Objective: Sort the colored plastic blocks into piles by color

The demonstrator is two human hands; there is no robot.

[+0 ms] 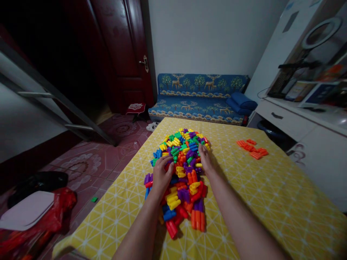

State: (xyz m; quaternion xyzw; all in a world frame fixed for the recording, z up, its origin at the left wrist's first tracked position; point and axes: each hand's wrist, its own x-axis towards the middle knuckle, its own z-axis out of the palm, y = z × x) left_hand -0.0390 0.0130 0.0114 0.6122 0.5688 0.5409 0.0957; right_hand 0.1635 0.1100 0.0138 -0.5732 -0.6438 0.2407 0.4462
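Observation:
A large pile of plastic building blocks [180,169] in red, orange, yellow, green, blue and purple lies on the yellow patterned tablecloth [230,187]. Each block looks like short tubes joined side by side. My left hand [163,171] rests on the pile's left side, fingers bent over the blocks and thumb apart from them. Along the right edge my right hand [205,159] touches the blocks, its fingers stretched forward. No block shows held in either hand, though the undersides of both are hidden.
Several orange blocks [251,148] form a separate group on the right. A green block [94,199] lies on the tiled floor. Beyond the table is a blue sofa [200,103]; a white cabinet [306,126] stands right, and a metal ladder [54,92] leans left.

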